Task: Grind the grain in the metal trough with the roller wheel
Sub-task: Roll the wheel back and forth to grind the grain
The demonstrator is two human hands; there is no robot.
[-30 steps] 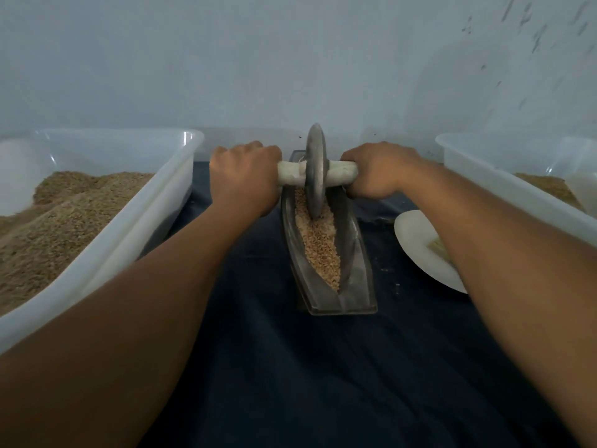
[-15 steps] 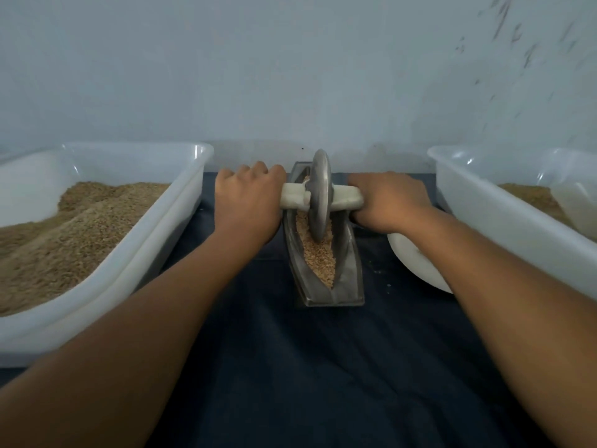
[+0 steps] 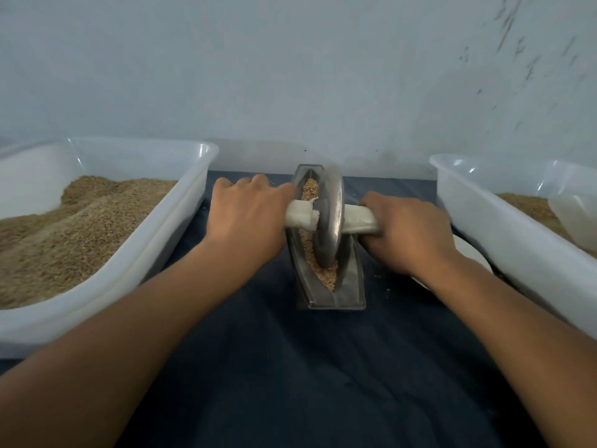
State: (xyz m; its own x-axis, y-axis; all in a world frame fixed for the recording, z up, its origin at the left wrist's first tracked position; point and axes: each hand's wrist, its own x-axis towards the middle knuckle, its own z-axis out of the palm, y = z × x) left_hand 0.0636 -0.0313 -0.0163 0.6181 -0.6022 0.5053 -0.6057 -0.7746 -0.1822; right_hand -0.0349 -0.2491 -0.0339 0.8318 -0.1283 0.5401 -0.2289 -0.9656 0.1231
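Gripping the cloth-wrapped axle, left hand (image 3: 247, 218) and right hand (image 3: 410, 234) hold the roller wheel (image 3: 328, 218) in the metal trough (image 3: 350, 286).

Dim, flat light — soft, wide-angle edge distortion.

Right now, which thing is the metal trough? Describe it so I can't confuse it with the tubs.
On the dark cloth, two white plastic tubs of grain sit left and right. The metal trough lies between them, under the roller wheel. Unlike the tubs, it is narrow, grey and boat-shaped.
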